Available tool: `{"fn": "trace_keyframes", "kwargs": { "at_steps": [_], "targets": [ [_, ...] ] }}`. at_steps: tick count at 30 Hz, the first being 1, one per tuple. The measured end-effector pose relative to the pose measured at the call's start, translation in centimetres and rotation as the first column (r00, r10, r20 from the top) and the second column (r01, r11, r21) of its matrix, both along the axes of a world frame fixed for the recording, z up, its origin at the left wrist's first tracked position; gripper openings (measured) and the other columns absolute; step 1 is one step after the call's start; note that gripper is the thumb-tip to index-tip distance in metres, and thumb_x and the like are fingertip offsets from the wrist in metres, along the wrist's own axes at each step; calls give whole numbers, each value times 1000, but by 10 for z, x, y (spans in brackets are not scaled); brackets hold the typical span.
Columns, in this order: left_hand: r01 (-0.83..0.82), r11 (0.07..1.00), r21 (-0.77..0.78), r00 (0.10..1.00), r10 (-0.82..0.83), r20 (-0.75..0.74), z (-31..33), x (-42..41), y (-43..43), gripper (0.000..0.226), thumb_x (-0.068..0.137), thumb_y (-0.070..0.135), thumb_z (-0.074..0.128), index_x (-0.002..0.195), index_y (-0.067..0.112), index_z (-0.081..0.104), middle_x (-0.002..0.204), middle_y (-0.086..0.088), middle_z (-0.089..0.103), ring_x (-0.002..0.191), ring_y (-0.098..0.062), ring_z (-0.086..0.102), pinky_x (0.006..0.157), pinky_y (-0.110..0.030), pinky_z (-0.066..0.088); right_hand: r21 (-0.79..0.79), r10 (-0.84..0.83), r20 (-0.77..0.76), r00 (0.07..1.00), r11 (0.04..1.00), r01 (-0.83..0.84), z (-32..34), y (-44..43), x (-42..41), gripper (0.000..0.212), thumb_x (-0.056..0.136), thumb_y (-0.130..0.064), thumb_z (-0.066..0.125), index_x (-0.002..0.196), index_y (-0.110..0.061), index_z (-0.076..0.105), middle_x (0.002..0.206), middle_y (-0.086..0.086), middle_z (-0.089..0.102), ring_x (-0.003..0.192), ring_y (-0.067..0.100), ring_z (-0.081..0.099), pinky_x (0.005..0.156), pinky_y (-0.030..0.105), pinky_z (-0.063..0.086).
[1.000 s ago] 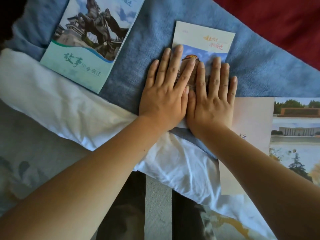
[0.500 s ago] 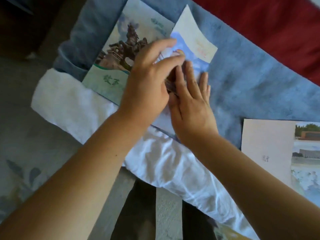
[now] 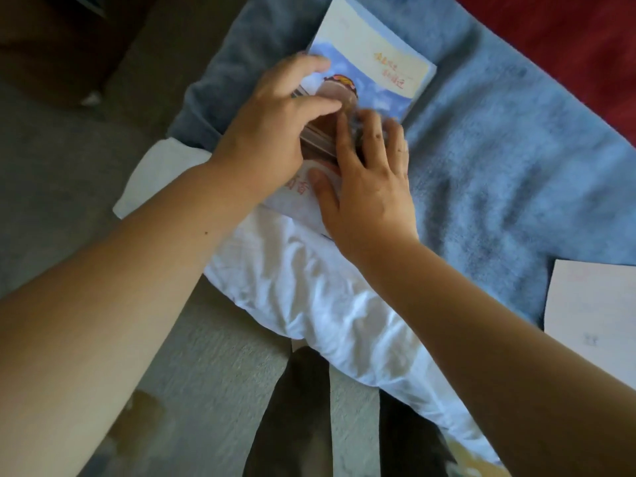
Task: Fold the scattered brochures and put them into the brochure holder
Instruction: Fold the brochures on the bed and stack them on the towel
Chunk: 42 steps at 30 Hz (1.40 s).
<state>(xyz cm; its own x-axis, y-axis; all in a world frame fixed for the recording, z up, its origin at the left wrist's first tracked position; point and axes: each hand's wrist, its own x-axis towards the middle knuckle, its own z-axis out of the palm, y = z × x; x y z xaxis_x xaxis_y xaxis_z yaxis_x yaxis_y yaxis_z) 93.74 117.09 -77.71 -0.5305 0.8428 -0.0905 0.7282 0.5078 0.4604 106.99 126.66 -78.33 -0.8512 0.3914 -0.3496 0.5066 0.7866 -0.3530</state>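
Note:
A folded brochure (image 3: 375, 68) with a cream top band and a blue sky picture lies on the blue towel (image 3: 499, 173), over the spot where the horse-statue brochure lay. A second paper edge (image 3: 358, 3) peeks out behind its top. My left hand (image 3: 275, 129) grips its left edge, fingers curled round it and thumb on top. My right hand (image 3: 368, 177) rests flat on its lower half, fingers spread. The hands hide the brochure's lower part. No brochure holder is in view.
An unfolded pale brochure (image 3: 592, 321) lies at the right edge, partly on the towel. A white cloth (image 3: 309, 290) runs diagonally under my forearms. Red fabric (image 3: 568, 39) fills the top right corner. Grey floor (image 3: 69, 166) and dark legs (image 3: 292, 418) are below.
Both hands went from pressing the folded brochure flat to carrying it up and left, onto the horse-statue brochure, which is now covered. My left hand curled round its edge. The view swung left.

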Motion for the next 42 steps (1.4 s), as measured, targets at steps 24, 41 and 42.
{"fn": "trace_keyframes", "kwargs": {
  "at_steps": [24,41,42],
  "targets": [
    [27,727,-686,999,-3,36,-7,18,24,112,88,70,59,162,13,-2,171,-8,-8,158,-29,-1,121,-63,11,181,137,431,892,955,-234,-12,44,-67,103,82,-37,81,160,-16,16,163,11,21,144,36,34,91,41,46],
    [-52,733,-678,998,61,-10,-20,31,27,77,106,39,42,163,15,-4,171,-6,-12,158,-29,-8,121,-64,8,2,-18,396,918,1000,19,-30,35,-77,77,107,-27,50,163,-7,1,172,12,-6,156,44,-2,112,55,39],
    [-62,736,-675,998,68,-18,-20,31,27,72,107,36,38,163,16,-4,171,-6,-12,158,-28,-8,122,-63,7,-19,-62,369,927,997,74,-30,32,-78,70,110,-32,40,163,-6,2,172,12,-6,156,43,-4,114,56,35]
  ]
}}
